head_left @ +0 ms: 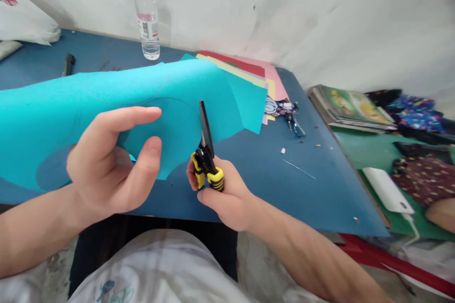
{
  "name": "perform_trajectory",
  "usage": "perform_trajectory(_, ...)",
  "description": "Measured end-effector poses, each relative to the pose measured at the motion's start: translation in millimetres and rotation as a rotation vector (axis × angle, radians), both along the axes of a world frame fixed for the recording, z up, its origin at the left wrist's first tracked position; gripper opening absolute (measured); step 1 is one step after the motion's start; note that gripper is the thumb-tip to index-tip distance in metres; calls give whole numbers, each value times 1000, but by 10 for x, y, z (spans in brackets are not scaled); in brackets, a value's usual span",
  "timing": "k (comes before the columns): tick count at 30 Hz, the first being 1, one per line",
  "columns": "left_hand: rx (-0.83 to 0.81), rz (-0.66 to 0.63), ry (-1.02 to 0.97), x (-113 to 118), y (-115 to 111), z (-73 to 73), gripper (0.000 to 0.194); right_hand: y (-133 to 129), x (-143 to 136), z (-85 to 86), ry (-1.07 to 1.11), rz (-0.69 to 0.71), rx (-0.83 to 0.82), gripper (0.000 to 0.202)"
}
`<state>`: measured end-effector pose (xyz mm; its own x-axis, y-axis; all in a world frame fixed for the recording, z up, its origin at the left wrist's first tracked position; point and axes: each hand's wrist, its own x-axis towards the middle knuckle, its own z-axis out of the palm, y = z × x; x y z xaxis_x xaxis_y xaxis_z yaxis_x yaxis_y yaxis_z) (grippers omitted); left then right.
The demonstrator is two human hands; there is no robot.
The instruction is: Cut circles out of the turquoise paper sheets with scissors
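A large sheet of turquoise paper (170,123), curved and marked with faint pencil lines, spans the left and middle of the view. My left hand (113,161) is in front of it, thumb and forefinger apart with a gap between their tips. Its other fingers are mostly hidden, so any contact with the paper there is unclear. My right hand (227,194) is closed around the yellow and black handles of a pair of scissors (206,147). Their dark blades point up and away, at the paper's lower edge right of my left hand.
Coloured paper sheets (249,67) lie at the back of the blue table (263,170), by a bunch of keys (289,111). A water bottle (147,19) stands near the wall. On the right are magazines (355,106), a white power bank (387,190) and part of another person (441,213).
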<state>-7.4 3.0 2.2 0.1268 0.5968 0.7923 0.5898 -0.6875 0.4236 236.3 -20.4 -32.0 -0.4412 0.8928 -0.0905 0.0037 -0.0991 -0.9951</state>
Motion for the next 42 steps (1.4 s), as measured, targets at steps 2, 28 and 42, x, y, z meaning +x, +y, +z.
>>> perform_trajectory(2,6,-1,-11,1,26,-25,32,-1,-2,0,-4,-3,-2,32)
perform_trajectory(28,40,7,-38,16,68,-31,33,-24,-4,10,-6,-14,-39,25)
perform_trajectory(42,-9,0,-45,11,24,-14,30,-28,18,5,-37,1,-34,22)
